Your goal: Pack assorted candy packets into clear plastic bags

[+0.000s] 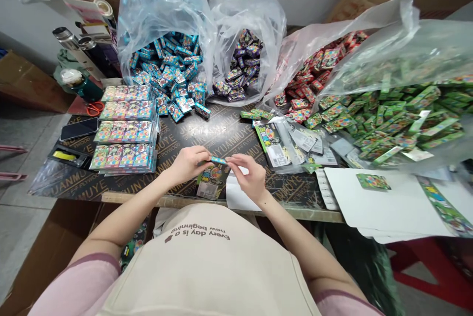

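Note:
A small blue box [219, 160] is held level between my two hands, just above the table's front part. My left hand [192, 162] pinches its left end, and my right hand [248, 174] grips the right end with thumb and fingers. Below it lies a dark printed packet [213, 181] with a colourful picture and a pale label. A white sheet [238, 192] rests partly under my right hand at the table edge.
Plastic bags of blue boxes [173, 70], purple boxes [246, 67], red boxes [314, 72] and green boxes [391, 114] line the back and right. Stacked packs [123, 131], a phone [79, 129] and scissors [95, 108] are at left. Flat packets [279, 151] lie right of centre.

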A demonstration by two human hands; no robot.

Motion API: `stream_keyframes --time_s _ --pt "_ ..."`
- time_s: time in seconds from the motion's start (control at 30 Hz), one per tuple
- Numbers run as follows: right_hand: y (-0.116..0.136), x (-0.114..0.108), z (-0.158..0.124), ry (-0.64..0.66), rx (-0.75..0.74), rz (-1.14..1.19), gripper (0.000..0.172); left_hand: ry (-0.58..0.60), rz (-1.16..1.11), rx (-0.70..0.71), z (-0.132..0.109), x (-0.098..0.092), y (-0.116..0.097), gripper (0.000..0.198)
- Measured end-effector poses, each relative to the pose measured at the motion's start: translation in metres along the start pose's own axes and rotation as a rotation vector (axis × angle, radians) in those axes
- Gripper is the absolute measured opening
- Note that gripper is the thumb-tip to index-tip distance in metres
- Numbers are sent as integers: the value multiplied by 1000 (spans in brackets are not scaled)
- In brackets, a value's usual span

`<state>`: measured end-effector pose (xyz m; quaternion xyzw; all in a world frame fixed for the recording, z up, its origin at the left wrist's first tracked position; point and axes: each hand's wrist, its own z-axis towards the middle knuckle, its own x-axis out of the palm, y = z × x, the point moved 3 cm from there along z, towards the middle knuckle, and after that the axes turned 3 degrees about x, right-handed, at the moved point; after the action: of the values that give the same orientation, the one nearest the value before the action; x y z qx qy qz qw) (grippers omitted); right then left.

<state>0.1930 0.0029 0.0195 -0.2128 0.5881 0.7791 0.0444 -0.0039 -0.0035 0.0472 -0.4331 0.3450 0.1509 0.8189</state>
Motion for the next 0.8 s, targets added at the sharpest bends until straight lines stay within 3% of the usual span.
stream_keyframes --time_s 0.13,0.3,0.53,0.63,0.8 --pt "5 -2 -5 64 -162 -92 17 0 114 64 -8 5 0 21" --pt "16 -14 27 32 19 -23 13 -89 76 74 -13 7 1 21" --pt "29 14 58 554 156 110 22 -307 -223 -197 -18 7 8 3" --pt "25 28 61 630 231 159 24 -359 -236 -218 -20 6 7 4" --pt "20 37 67 618 244 145 26 -377 -197 -193 -21 9 2 5"
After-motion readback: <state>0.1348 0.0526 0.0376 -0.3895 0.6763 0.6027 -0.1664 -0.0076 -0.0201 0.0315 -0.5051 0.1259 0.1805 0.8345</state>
